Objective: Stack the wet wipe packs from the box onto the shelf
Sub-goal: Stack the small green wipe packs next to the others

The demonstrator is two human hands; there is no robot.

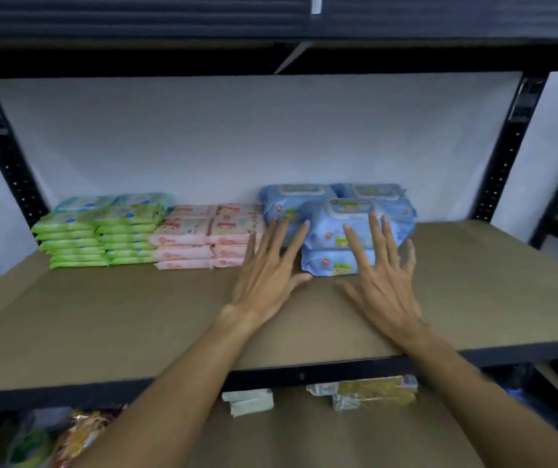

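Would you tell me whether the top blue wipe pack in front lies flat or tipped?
Flat: the blue plastic wipe pack rests level on a second blue pack, lid up.

Beyond the fingertips of the left hand (271,268) and the right hand (384,285), a plain white wall (237,136) fills the back. Straight below the right hand, on the lower board (304,444), lies a crinkled silver-and-yellow foil packet (369,391). Near it, below the left hand, sits a small white folded pack (249,401). Far down and to the left of the left hand, shiny red-and-gold wrappers (83,430) lie beside something green (32,445), too blurred to make out.
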